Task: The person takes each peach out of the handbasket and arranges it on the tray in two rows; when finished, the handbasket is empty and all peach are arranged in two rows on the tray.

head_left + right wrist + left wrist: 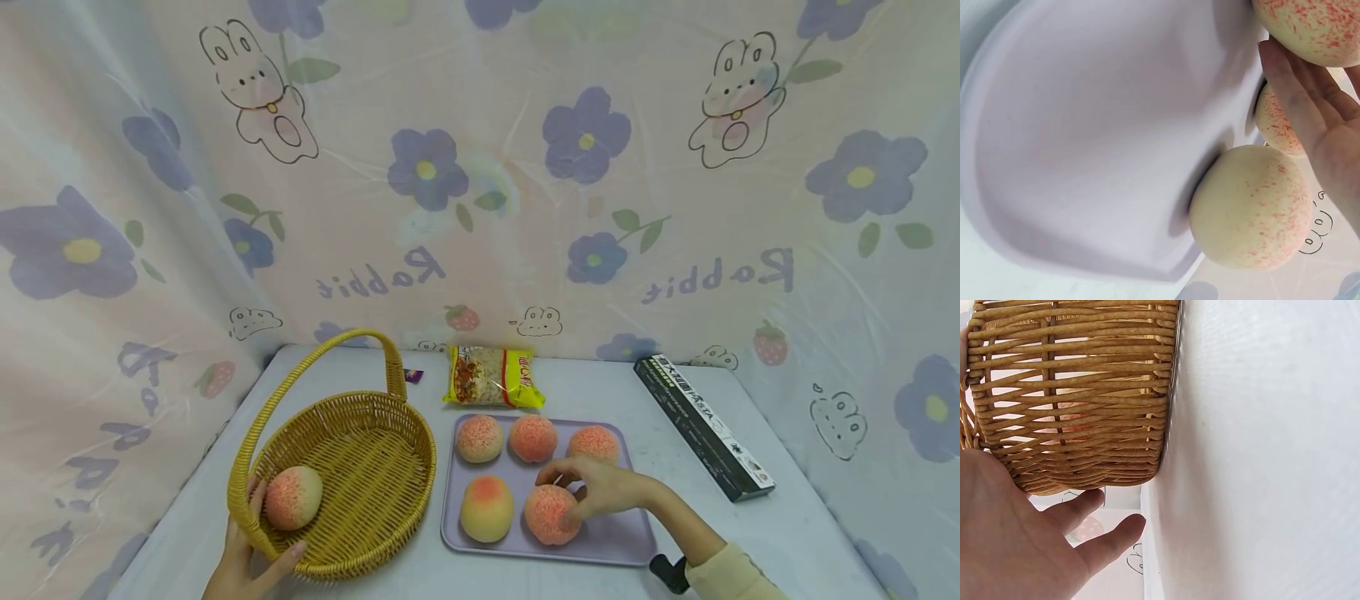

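Note:
A yellow-brown wicker basket with a tall handle stands at the left, one peach inside it against the left wall. My left hand holds its near-left rim; in the left wrist view, two fingers extend beside the woven outer wall. On the lilac tray, my right hand grips a speckled front peach, fingers over its far side and thumb at its right. A yellow peach with a red top sits left of it. Behind lie three more peaches, including the far-right one.
Behind the tray lies a yellow food packet. A small purple wrapper shows beside the basket handle. To the right, a long black-and-white box lies at a slant. A patterned curtain encloses the white table.

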`<state>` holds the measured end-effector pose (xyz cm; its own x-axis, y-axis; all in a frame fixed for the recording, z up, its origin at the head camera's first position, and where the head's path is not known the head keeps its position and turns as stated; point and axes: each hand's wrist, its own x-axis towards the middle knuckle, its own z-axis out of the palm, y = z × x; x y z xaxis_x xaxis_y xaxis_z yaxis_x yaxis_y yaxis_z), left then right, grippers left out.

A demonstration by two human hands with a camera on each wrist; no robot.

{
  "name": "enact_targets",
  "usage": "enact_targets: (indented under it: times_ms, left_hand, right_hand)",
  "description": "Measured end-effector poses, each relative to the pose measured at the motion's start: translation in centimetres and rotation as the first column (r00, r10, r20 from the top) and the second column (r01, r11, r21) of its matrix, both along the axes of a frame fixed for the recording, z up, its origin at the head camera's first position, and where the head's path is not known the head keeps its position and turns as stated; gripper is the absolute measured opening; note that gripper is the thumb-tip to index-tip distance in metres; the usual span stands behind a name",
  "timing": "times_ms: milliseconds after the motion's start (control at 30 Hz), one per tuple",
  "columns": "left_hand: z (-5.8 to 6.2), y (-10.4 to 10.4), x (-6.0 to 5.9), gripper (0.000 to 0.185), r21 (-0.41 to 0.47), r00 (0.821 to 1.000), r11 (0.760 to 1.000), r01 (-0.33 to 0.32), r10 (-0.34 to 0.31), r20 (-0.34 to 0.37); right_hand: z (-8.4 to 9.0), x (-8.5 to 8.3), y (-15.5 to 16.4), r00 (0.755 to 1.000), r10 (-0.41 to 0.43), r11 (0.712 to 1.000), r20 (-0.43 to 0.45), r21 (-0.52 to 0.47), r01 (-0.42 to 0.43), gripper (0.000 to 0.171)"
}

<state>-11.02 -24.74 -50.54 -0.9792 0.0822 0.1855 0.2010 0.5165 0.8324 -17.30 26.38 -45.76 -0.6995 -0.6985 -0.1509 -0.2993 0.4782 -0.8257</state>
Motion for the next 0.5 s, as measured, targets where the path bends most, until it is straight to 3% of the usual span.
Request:
enact_targets:
  times_ms: [500]
  left_hand:
    - [0.18, 0.02, 0.06, 0.105, -0.007, 1.000, 1.000, -0.009, 0.009, 0.027]
  right_hand:
    - [0.27, 0.00, -0.15, 1.000, 0.003, 1.000, -0.010, 0.017, -0.003, 0.055]
